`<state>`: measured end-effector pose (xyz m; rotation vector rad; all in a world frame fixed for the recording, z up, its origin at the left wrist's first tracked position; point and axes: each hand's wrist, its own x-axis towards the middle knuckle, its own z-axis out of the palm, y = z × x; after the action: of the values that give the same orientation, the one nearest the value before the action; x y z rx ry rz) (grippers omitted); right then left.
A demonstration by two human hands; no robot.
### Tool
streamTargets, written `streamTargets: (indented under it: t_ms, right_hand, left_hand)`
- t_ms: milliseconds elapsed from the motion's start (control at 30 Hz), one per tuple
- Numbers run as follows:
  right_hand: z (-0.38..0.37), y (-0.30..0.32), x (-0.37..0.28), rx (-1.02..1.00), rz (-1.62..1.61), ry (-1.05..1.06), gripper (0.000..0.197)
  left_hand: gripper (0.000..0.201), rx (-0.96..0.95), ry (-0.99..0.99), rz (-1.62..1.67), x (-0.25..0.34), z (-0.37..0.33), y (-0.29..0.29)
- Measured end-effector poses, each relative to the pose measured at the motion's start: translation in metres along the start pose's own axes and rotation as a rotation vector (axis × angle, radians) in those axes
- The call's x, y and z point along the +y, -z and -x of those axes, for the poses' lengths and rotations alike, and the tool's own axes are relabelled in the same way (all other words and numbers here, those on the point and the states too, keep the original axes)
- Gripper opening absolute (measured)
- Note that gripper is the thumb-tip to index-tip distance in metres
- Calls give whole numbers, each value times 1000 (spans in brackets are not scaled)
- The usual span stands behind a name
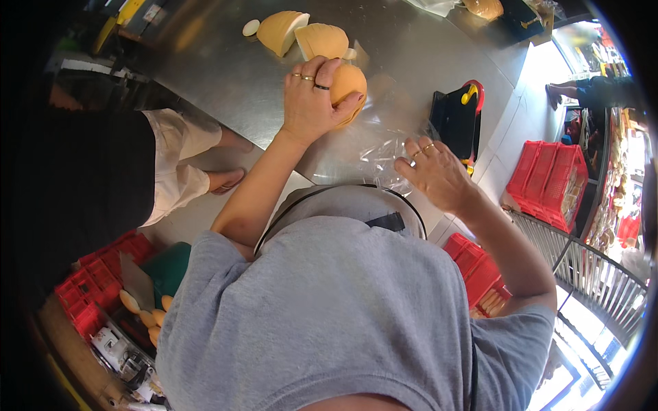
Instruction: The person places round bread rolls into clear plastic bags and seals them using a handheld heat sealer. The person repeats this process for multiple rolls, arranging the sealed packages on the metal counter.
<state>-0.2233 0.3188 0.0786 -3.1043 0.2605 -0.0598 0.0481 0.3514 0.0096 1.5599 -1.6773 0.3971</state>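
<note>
My left hand (312,99) grips a rounded, tan-orange bread loaf (349,83), thumb and fingers on its near side. The loaf stands over a steel table (226,82). Just beyond it lie two cut loaf pieces (321,41) with tan crust and pale cut faces. A small pale round slice (251,27) sits beside them. Between my hands, a crumpled clear plastic bag (384,154) spreads at the table's near edge. My right hand (435,171) hovers next to the bag, fingers apart and slightly bent, with nothing visible in them.
A black device (456,120) with red and yellow trim stands at the table's right. Red crates (548,181) are stacked farther right, beside a wire rack (582,246). Another person in pale shorts (175,161) stands close on my left. More red crates (99,274) stand behind that person.
</note>
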Motion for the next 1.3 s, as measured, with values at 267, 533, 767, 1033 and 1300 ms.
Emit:
streamTargets:
  t_ms: [267, 533, 767, 1033, 1300]
  right_hand:
    - [-17, 5, 28, -80, 20, 22, 10]
    - [-50, 67, -5, 130, -386, -23, 25]
    - [-52, 121, -11, 336, -269, 30, 20]
    - [-33, 188, 56, 758, 111, -260, 24]
    - [-162, 84, -10, -58, -1213, 249, 18]
  left_hand:
    - [78, -28, -34, -74, 11, 6, 3]
    - [85, -133, -13, -17, 13, 15, 6]
    - [80, 16, 32, -21, -27, 4, 3]
    - [70, -45, 121, 19, -42, -14, 9]
    - [56, -16, 173, 186, -47, -11, 13]
